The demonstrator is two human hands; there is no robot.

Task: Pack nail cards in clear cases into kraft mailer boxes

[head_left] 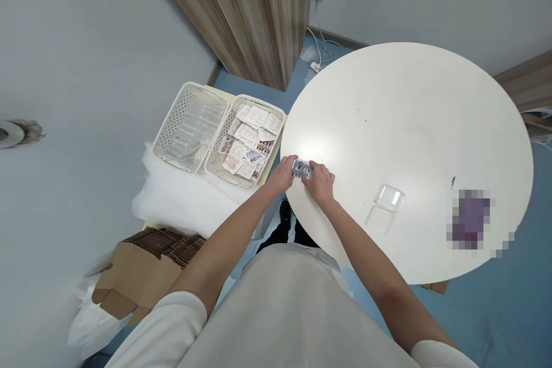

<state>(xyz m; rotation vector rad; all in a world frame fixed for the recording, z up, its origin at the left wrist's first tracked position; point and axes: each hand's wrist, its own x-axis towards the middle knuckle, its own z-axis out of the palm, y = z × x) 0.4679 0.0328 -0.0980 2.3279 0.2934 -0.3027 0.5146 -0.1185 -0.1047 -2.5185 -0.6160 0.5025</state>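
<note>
A small card of press-on nails point(301, 169), dark and silvery, is held between my two hands at the left edge of the round white table point(409, 103). My left hand point(283, 173) grips its left side with the fingers closed. On its right side, my right hand point(319, 181) pinches the card between thumb and fingers. An open clear plastic case point(385, 207), its two halves hinged apart, lies on the table to the right of my hands.
Left of the table stand a white basket of nail cards point(248, 141) and a second basket of clear plastic cases point(192, 126). White foam sheeting point(185, 195) lies below them, near a cardboard box point(138, 270) of folded brown cartons. A blurred purple item point(471, 219) is at the table's right.
</note>
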